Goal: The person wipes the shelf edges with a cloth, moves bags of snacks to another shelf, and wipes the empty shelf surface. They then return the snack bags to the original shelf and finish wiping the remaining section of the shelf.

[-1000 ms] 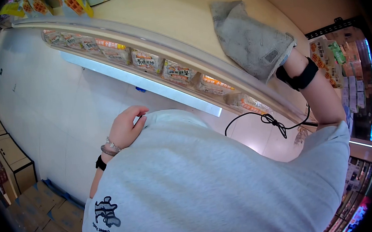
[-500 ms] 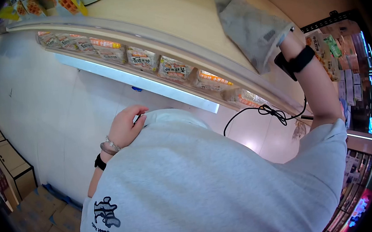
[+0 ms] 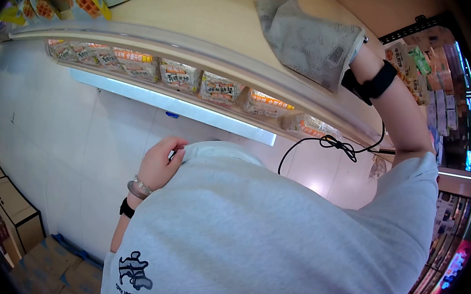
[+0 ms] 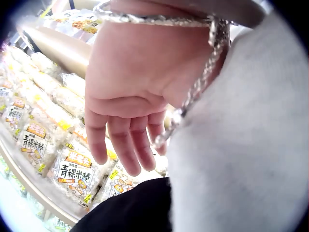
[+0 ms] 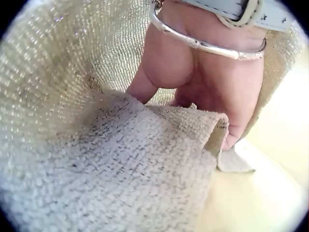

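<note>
We have the pale shelf spanning the upper part of the head view, and from the cloth laid on its board we judge the step in hand to be wiping that surface. The next move, we think, calls for steady downward pressure and an even sweep along the bare stretch to the left. The grey cloth lies toward the shelf's right end, near the front edge, draped over our right hand. Our right arm reaches forward from the side, and the hand points down into the folds; its fingertips are buried there, so we cannot tell whether they grip the fabric or merely press it. Well apart from it, our left hand hangs relaxed at our front, holding nothing, its fingers pointing down before the bagged snacks in the left wrist view. Smallest, a silver bangle circles our right wrist.
</note>
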A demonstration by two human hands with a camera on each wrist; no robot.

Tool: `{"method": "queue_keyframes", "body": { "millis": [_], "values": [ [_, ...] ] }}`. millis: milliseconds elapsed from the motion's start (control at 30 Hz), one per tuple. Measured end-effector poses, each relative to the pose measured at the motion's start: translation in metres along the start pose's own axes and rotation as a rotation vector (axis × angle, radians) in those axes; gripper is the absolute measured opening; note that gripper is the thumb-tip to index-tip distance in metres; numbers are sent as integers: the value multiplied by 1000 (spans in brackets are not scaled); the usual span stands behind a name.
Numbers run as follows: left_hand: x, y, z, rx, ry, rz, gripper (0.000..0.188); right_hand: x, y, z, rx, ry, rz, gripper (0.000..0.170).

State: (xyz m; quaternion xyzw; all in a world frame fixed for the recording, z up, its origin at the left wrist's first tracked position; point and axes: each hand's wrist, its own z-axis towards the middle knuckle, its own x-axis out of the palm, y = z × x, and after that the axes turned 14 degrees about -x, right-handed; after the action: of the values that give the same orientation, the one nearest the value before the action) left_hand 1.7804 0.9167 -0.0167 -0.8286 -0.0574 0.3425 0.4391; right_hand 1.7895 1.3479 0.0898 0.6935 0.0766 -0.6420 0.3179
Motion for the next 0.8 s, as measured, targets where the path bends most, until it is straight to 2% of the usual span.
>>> {"method": "queue_keyframes", "body": {
  "millis": [167, 367, 433, 533, 800],
  "values": [
    [-1, 0, 0, 9, 17, 33, 21, -2, -25, 5, 33, -33, 57, 25],
    [3, 4, 1, 16, 14, -1, 20, 8, -15, -1, 39, -45, 158, 26],
    [2, 1, 2, 46, 7, 32, 20, 3, -19, 3, 31, -33, 104, 25],
    [3, -4, 0, -24, 23, 20, 20, 2, -7, -1, 20, -9, 72, 25],
    [7, -5, 2, 35, 26, 48, 19, -2, -16, 2, 34, 14, 45, 23]
  ]
}}
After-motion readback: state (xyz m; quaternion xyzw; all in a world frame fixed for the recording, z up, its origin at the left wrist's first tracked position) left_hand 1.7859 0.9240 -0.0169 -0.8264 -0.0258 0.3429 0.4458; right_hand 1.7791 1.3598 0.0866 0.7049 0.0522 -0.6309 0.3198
